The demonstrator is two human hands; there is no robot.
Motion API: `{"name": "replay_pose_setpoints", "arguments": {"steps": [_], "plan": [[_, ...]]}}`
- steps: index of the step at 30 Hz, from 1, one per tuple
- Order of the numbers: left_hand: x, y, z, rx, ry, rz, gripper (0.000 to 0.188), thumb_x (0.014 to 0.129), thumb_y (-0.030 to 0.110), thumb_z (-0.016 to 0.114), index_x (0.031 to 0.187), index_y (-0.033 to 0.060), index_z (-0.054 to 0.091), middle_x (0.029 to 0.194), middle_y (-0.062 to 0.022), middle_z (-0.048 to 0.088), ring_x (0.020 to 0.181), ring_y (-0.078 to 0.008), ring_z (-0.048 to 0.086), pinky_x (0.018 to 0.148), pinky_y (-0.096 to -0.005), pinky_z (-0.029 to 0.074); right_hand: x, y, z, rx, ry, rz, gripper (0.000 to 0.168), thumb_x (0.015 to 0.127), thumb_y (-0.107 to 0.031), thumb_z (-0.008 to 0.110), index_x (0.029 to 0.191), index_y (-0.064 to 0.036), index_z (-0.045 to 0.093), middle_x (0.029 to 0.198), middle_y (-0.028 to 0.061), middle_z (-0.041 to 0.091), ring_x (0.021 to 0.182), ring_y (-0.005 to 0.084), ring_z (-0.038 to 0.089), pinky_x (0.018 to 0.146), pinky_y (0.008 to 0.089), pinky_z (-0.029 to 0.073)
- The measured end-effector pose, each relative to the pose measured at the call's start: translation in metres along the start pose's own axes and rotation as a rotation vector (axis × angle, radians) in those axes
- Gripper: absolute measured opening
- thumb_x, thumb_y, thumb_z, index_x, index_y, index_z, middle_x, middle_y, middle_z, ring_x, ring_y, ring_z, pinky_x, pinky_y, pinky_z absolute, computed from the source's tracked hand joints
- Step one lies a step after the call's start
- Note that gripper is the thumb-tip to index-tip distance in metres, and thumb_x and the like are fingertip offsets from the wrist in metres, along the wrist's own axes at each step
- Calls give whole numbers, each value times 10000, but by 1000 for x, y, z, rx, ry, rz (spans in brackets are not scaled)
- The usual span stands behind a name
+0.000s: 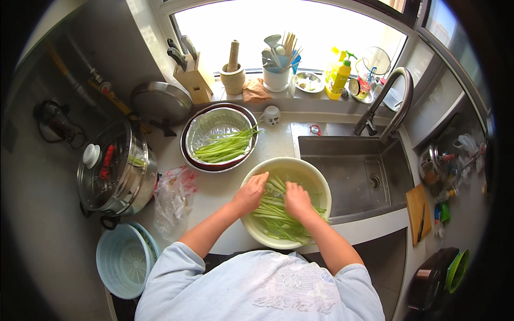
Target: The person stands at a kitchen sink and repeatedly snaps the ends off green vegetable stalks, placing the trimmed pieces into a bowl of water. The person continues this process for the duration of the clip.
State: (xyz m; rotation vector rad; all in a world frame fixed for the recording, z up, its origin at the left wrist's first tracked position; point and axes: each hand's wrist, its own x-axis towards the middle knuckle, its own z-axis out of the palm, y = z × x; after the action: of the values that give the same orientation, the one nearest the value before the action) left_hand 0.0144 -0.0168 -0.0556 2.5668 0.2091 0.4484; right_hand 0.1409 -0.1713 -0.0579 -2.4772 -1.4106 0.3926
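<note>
A pale basin [245, 224] of water stands on the counter right in front of me, close to the left edge of the sink. Long green stalks [273, 208], possibly garlic scapes or scallions, lie in the water. My left hand [252, 192] is over the basin's left side, at the stalks, its fingers bent. Over the middle, my right hand [298, 199] is lowered among the stalks, slightly blurred. Whether either hand grips any stalks is hidden. Behind and left, a foil-like silver bowl [200, 124] holds more green stalks [225, 146].
A steel sink [341, 176] with a faucet [377, 100] is at the right, a cutting board with a knife [421, 222] beyond it. Left are a lidded steel pot [138, 176], a plastic bag [172, 204] and a blue colander [116, 257]. A knife block [194, 80] stands by the window.
</note>
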Motion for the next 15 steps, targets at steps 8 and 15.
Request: {"name": "replay_pose_setpoints", "arguments": {"steps": [8, 15], "plan": [[4, 7, 4, 176, -149, -74, 531, 773, -37, 528, 1288, -88, 410, 1198, -225, 535, 1144, -354, 494, 955, -405, 426, 19, 8, 17, -67, -156, -27, 400, 788, -41, 525, 1186, -24, 491, 1044, 207, 611, 955, 361, 622, 786, 474, 507], [7, 10, 2, 177, -231, -130, 493, 804, 9, 535, 1276, -87, 428, 1190, -222, 545, 1129, -351, 507, 946, -405, 432, 17, 2, 2, 79, -154, 88, 265, 828, -95, 491, 1082, -41, 543, 972, 228, 649, 926, 399, 625, 815, 495, 481]]}}
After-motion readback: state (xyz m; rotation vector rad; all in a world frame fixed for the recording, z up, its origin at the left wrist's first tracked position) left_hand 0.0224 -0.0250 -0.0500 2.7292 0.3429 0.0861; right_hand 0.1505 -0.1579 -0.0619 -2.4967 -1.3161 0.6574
